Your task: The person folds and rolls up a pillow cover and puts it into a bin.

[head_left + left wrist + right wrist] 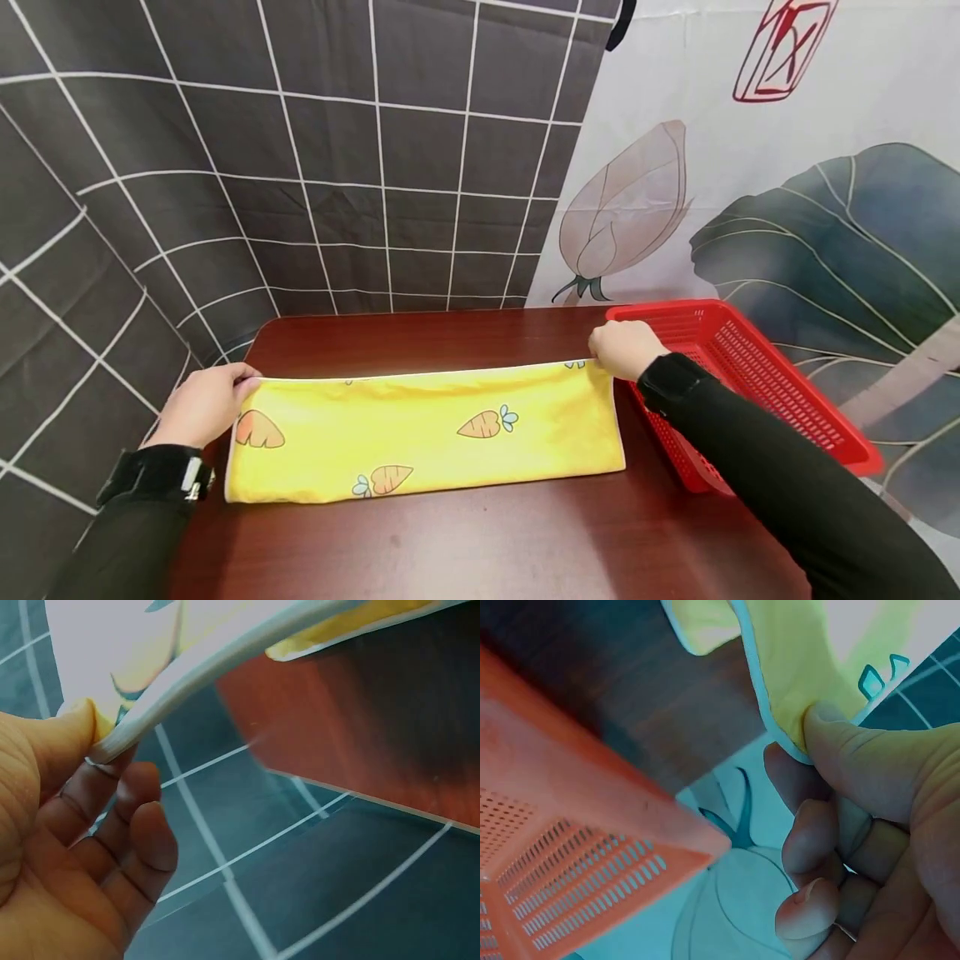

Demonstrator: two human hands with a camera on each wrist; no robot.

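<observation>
Left hand [201, 407] pinches yellow carrot-print cloth [420, 437] at the end farther from red basket [783, 392]; right hand [626, 348] pinches cloth corner at the end near basket. Cloth stretched into long strip, left of basket. Right sleeve [780, 467] crosses over basket. Reddish-brown table [420, 550] extends left of basket; dark grid backdrop [420, 150] behind, left of basket.

Cloth [420, 417] looks matt — the table [450, 550] glossy wood, the basket [787, 379] plastic.

The left arm [123, 533] and right arm [780, 467] extend forward, left fingers [154, 836] and right fingers [814, 832] pinching.
</observation>
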